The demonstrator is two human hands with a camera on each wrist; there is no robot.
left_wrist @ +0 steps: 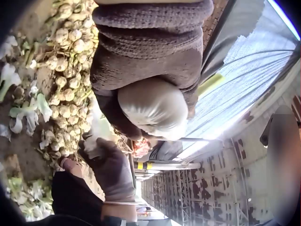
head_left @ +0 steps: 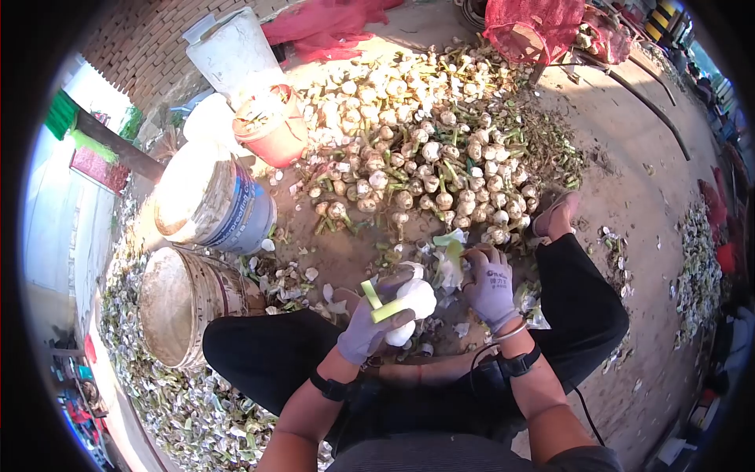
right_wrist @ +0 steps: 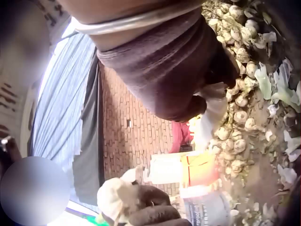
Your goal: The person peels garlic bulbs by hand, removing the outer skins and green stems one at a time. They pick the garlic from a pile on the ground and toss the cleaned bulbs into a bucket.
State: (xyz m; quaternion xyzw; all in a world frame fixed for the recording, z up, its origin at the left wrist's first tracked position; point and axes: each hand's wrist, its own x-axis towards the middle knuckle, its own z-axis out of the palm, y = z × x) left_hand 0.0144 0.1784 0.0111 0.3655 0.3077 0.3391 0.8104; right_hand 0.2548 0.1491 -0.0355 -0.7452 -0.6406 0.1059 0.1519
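I see two hands, both in pale gloves, working above the lap of one person seated on the ground. The left hand point(head_left: 366, 329) has its fingers curled around one white garlic bulb point(head_left: 417, 298), with a pale green stem point(head_left: 388, 308) lying across it. Another white lump shows just below; I cannot tell whether it is a second bulb. The right hand point(head_left: 489, 286), just beside, pinches one whitish-green peel point(head_left: 450, 267) between thumb and fingers. Each wrist wears one black strap, and the right adds one silvery bangle point(head_left: 511, 332).

Beyond the hands I find one broad heap of garlic point(head_left: 440, 169), too many bulbs to count, their stems on. Four buckets stand to the left: one red bucket point(head_left: 275, 135) and three whitish ones, the nearest being a stained bucket point(head_left: 169, 307). Behind it, the labelled bucket point(head_left: 253, 224) carries blue print on which I can make out "proofing". The right glove's back bears dark lettering too small for me to read. Near the top are two patches of red mesh point(head_left: 330, 30), and one brick wall point(head_left: 134, 39) at upper left.
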